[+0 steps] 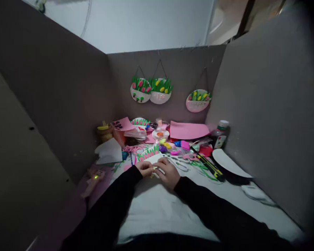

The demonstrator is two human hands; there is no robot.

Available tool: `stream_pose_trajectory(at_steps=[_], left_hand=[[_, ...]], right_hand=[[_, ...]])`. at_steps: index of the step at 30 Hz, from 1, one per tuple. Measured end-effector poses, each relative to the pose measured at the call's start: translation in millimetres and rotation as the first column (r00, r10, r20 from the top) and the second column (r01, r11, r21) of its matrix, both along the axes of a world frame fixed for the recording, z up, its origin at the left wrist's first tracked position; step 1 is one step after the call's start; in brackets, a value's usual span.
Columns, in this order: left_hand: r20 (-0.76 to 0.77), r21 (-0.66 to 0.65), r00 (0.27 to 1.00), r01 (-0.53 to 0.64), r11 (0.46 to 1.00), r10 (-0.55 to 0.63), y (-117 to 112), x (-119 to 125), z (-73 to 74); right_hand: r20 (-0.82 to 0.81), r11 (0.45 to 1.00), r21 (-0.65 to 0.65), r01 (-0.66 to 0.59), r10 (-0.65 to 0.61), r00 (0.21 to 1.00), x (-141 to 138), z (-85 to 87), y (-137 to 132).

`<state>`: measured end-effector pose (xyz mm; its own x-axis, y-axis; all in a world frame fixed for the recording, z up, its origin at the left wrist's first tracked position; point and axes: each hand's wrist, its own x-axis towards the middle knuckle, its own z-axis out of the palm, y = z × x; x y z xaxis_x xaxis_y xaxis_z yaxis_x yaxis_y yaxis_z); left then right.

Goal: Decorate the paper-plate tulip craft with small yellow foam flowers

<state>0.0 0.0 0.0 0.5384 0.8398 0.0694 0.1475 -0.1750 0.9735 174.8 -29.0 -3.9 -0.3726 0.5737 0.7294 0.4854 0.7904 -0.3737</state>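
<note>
My left hand [145, 168] and my right hand [169, 173] meet in front of me, fingertips pinched together. Between them shows a small pale yellow piece [154, 168], too small and blurred to name; both hands seem closed on it. Just beyond my fingers lies a white round craft plate [157, 158] with green grass blades and pink tulips [148, 155]; my hands partly cover its near side. White-handled scissors [180, 162] lie to the right of my right hand.
Bright clay-like lumps [167, 144], pink sheets [189, 130], and green strips [202, 169] crowd the table's back. Black-and-yellow cutters [211, 167], a half plate [229, 164] and a bottle [221, 134] stand right. Finished flower plates [161, 94] hang on the grey back panel.
</note>
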Motion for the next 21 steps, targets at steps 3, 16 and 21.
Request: stream_pose_trajectory(at_steps=[3,16,21], left_hand=[[0.009,-0.041,0.999,0.052,0.998,-0.052,2.1,-1.7,-0.7],[0.018,-0.055,0.999,0.036,0.998,-0.035,-2.5,-1.9,4.2],[-0.018,-0.038,0.998,0.056,0.998,-0.057,-3.2,-1.8,2.1]], right_hand=[[-0.004,1.000,0.017,-0.017,0.017,1.000,0.1,-0.1,-1.0],[-0.046,1.000,0.027,-0.004,0.005,0.999,1.3,0.9,-3.0],[-0.051,1.000,0.025,-0.016,0.017,0.999,1.0,2.2,-3.7]])
